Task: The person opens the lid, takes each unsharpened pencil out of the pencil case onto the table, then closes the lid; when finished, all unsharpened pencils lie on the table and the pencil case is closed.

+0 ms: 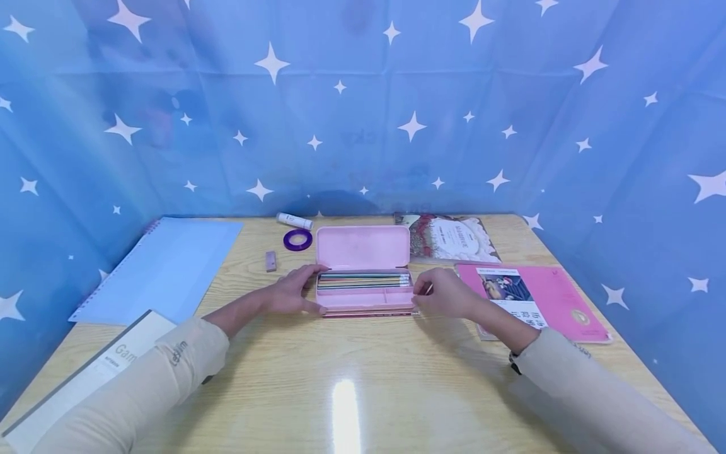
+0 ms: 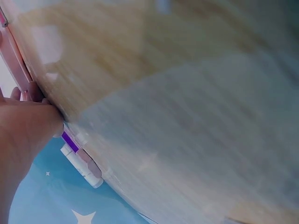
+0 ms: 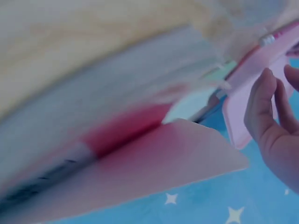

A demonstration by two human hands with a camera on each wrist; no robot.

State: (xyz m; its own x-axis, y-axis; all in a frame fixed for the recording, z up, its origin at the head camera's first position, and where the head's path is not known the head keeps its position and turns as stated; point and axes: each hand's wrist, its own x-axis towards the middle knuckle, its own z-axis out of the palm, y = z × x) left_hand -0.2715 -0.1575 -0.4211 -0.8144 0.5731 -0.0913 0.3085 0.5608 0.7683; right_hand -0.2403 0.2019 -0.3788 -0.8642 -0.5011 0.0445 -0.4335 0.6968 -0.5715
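A pink pencil case (image 1: 363, 247) stands on the table with its lid raised. Several pencils (image 1: 363, 280) lie side by side in its back compartment, and the smaller front compartments show bare pink. Red pencils (image 1: 368, 314) lie along the case's front edge. My left hand (image 1: 289, 291) holds the left end of the case, thumb by the front corner and fingers by the hinge side. My right hand (image 1: 445, 293) is at the right end, its bent fingers beside the case's edge and the pencil tips. In the right wrist view, a gap shows between thumb and fingers (image 3: 261, 100).
Behind and left are a glue stick (image 1: 295, 221), purple tape roll (image 1: 297, 239) and eraser (image 1: 271, 261). A blue sheet-like notebook (image 1: 164, 265) and white notebook (image 1: 113, 366) lie left. A pink book (image 1: 561, 302) and patterned book (image 1: 454, 238) lie right. A starry curtain (image 1: 363, 126) hangs behind.
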